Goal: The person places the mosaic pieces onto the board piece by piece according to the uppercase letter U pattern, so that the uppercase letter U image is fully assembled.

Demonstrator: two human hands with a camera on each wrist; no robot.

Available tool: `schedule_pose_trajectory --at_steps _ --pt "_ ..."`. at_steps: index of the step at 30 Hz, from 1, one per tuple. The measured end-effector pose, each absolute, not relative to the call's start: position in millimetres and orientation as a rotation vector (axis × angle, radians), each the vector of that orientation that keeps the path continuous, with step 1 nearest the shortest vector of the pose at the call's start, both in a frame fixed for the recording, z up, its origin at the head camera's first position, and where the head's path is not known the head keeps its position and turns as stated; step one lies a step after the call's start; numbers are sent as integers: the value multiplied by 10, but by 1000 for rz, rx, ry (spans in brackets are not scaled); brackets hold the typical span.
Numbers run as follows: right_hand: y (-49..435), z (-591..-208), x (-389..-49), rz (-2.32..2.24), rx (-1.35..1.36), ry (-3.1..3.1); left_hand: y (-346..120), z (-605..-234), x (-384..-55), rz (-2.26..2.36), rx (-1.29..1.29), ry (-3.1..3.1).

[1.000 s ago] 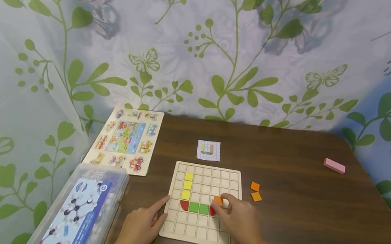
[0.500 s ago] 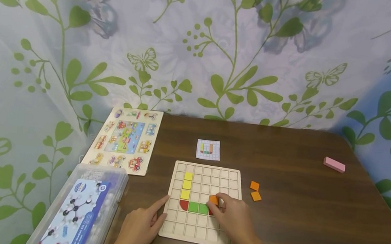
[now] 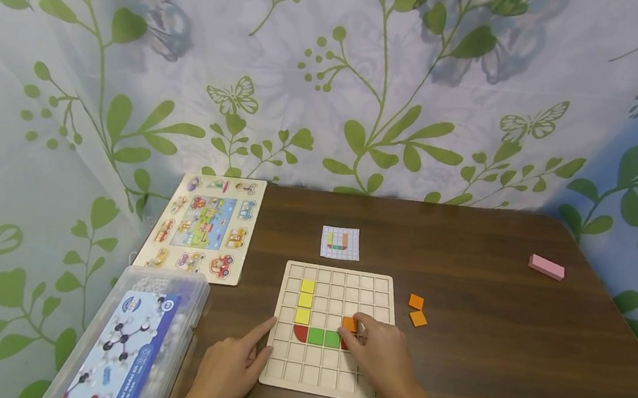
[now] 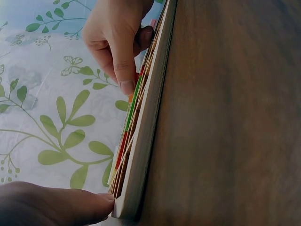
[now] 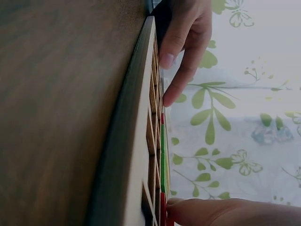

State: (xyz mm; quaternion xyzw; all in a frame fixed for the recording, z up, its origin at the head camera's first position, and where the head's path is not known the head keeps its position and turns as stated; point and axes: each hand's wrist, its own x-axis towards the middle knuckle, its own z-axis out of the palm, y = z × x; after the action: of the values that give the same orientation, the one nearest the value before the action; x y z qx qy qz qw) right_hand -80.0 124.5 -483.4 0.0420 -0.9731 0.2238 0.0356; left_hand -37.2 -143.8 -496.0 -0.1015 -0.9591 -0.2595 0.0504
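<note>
A wooden grid board [image 3: 310, 374] lies on the table in front of me. My right hand [image 3: 387, 356] pinches a square orange tile [image 3: 349, 323] between thumb and index finger, at a cell just above a red tile that the hand partly covers. To the left run two green tiles [image 3: 324, 337], then a rounded red tile [image 3: 300, 332] with a column of three yellow tiles [image 3: 305, 300] above it. My left hand [image 3: 228, 364] rests by the board's left edge, index finger and thumb touching it. In the left wrist view the right thumb [image 4: 126, 87] reaches down over the tiles.
Two loose orange tiles [image 3: 417, 317] lie right of the board. Behind it is a small printed pattern card [image 3: 340, 254]. A vehicle puzzle board [image 3: 242, 262] and a clear plastic case [image 3: 190, 315] stand at left, a pink block [image 3: 546, 267] at far right.
My right hand has moved slightly left and brought the orange tile down to the cell above the right red tile. My left hand has stayed at the board's edge.
</note>
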Motion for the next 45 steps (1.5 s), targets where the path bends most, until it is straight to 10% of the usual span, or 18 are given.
schedule_pose_trajectory --at_steps 45 --pt "1591 -5018 -883 1064 386 -2531 -1437 -4923 -382 -790 -335 -2911"
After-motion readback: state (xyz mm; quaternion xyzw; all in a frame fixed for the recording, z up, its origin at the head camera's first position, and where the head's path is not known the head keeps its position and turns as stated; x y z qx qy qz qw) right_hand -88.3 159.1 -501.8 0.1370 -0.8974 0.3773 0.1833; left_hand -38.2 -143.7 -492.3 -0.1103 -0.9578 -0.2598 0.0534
